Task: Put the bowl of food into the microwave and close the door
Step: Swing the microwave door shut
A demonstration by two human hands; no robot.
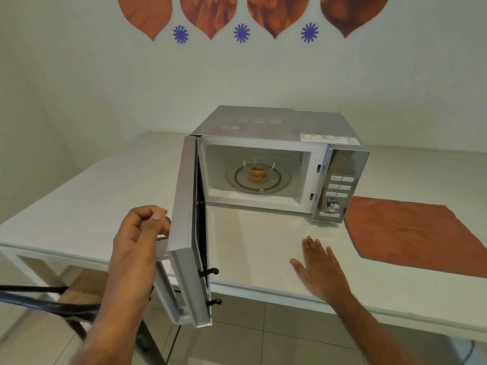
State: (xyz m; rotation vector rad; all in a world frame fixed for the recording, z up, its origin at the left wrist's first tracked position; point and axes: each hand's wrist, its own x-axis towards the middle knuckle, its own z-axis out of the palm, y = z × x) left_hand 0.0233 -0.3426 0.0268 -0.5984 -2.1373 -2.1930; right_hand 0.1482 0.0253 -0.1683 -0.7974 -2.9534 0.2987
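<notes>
A silver microwave (279, 164) sits on a white table (105, 185), near the far wall. Its door (184, 233) is swung wide open toward the near left, sticking out past the table's near edge. Inside, a clear bowl of food (258, 173) rests in the middle of the round glass plate (259, 184). The food looks orange and brown. The left hand (141, 233) is curled around the outer edge of the door, with the fingers (158, 216) bent over the top of it, holding on. The right hand (320, 267) is open and flat, fingers spread, holding nothing, just above the bare table in front of the microwave. I cannot tell if it touches the table. To the right of the microwave lies an orange cloth mat (411, 233), flat on the table. The buttons and a round knob (332, 204) are on the right side of the microwave's front.
</notes>
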